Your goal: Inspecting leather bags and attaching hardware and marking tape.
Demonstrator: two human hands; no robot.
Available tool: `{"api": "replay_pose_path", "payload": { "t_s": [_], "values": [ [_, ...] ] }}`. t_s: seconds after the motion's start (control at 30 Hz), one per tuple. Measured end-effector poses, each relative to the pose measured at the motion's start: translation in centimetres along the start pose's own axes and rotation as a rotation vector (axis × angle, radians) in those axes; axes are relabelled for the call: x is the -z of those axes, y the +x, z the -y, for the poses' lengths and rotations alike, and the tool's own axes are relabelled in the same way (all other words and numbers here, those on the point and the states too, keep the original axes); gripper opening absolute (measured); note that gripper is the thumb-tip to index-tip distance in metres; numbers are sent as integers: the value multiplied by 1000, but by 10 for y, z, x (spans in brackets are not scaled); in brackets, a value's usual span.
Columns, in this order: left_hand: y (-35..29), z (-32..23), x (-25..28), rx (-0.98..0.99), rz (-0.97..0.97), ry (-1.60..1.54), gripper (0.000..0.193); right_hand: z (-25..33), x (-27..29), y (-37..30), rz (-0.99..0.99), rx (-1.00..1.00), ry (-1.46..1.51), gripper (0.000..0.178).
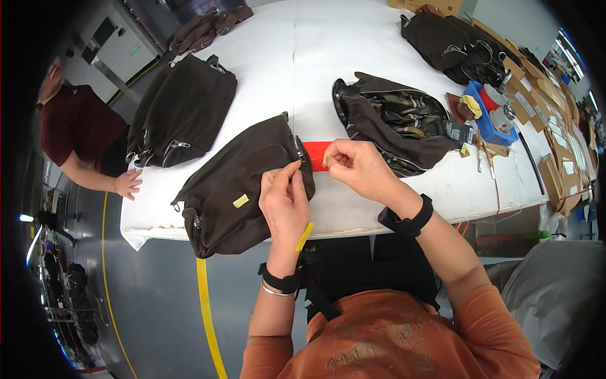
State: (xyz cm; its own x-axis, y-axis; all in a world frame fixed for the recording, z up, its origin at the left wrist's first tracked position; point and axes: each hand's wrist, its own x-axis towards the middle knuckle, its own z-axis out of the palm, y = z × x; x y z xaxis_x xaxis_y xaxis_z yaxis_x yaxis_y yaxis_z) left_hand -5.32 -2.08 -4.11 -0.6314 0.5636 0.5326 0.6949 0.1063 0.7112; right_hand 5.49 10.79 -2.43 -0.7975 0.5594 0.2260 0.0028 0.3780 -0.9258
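Note:
A dark brown fabric bag [230,180] lies at the table's front edge, with a small yellow piece of tape [241,201] on it. Over its right end is my left hand [284,201], thumb and forefinger pinched close to the bag's metal fitting [299,151]. What the pinch holds, if anything, is too small to see. My right hand [360,167] is raised a little to the right, fingers curled in a pinch above a red strip [317,155]; its contents are also unclear. Another strip of yellow tape [304,237] sticks to my left wrist.
An unzipped brown bag [394,120] with patterned lining lies right of my hands. Further right is a blue bin [495,120] with containers, beside brushes and cardboard [555,145]. More brown bags [183,110] rest left and far right. A person [85,129] stands left, a hand on the table.

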Motion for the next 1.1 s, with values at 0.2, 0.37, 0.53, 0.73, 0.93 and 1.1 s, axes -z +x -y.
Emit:
{"api": "replay_pose_path", "payload": {
  "t_s": [0.2, 0.37, 0.53, 0.73, 0.93, 1.1],
  "values": [
    [6, -12, -1, -62, 74, 2, 26, -1, -2, -12, -64, 33, -93, 9],
    [16, -8, -1, -184, 75, 183, 6, 1, -16, -26, -118, 204, -239, 8],
    [34, -14, 8, -97, 245, 206, 7, 9, 7, -52, -143, 170, -293, 13],
    [55, -7, 3, -197, 436, 265, 13, 15, 71, -96, -287, 42, -328, 10],
    [64, 2, 8, -301, 708, 301, 10, -41, 152, -130, -488, -222, -560, 15],
    [51, 11, 5, -345, 590, 212, 6, -59, 187, -147, -620, -381, -785, 16]
  ]
}}
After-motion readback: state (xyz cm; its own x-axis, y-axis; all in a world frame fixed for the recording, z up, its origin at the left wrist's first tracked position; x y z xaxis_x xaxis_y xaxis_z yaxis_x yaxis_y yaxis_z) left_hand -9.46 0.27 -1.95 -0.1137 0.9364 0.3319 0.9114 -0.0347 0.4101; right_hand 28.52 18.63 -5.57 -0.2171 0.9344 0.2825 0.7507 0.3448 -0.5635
